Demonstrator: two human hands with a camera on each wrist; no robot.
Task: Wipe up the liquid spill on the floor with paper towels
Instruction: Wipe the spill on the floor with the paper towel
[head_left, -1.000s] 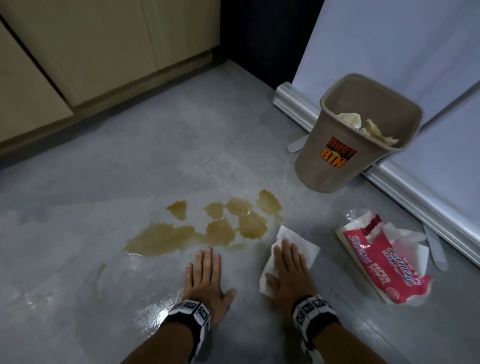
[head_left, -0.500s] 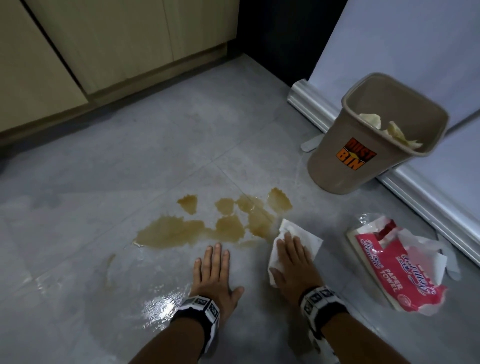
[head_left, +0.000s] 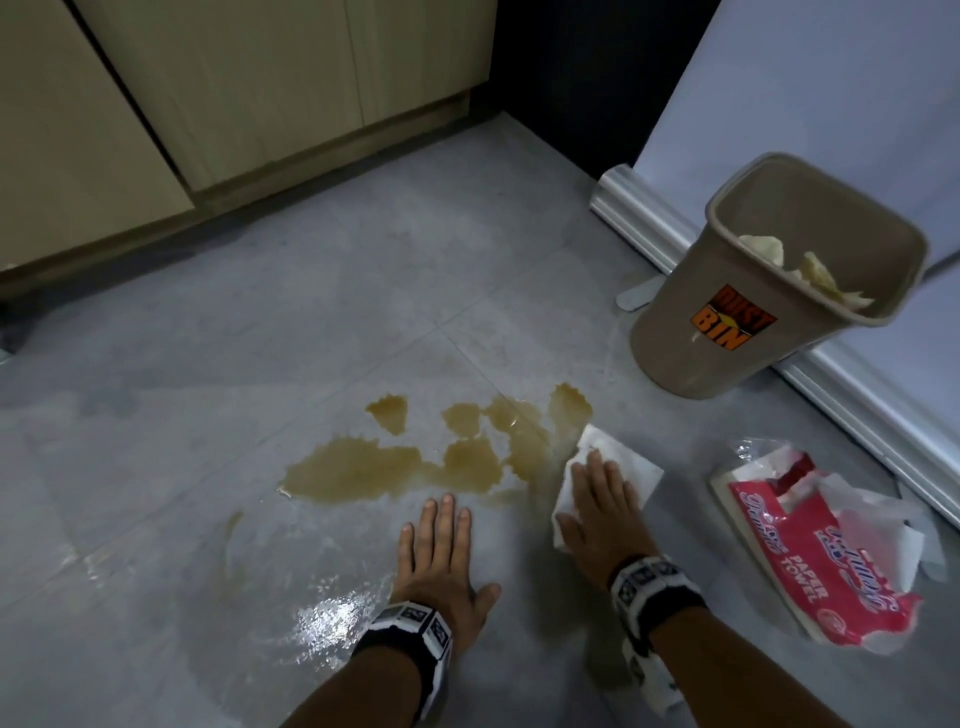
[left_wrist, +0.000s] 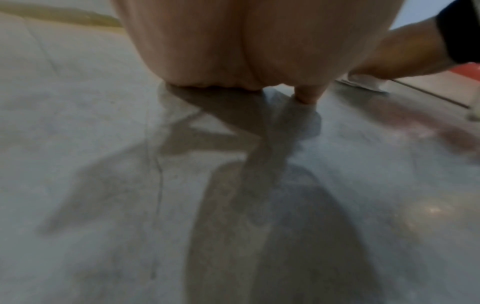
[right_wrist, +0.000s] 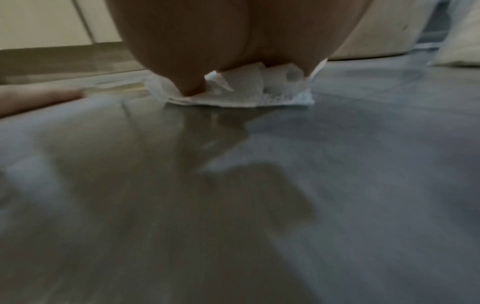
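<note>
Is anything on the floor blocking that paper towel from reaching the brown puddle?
Nothing visible does. The right hand presses the paper towel flat on the floor, its far corner already at the right edge of the brown spill. Only bare tile lies between; the left hand rests flat just short of the spill.

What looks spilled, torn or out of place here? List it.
A brown liquid spill lies in patches across the grey floor tiles, with a clear wet sheen nearer the left hand. The right hand presses a paper towel at its edge. The paper towel pack lies torn open.
</note>
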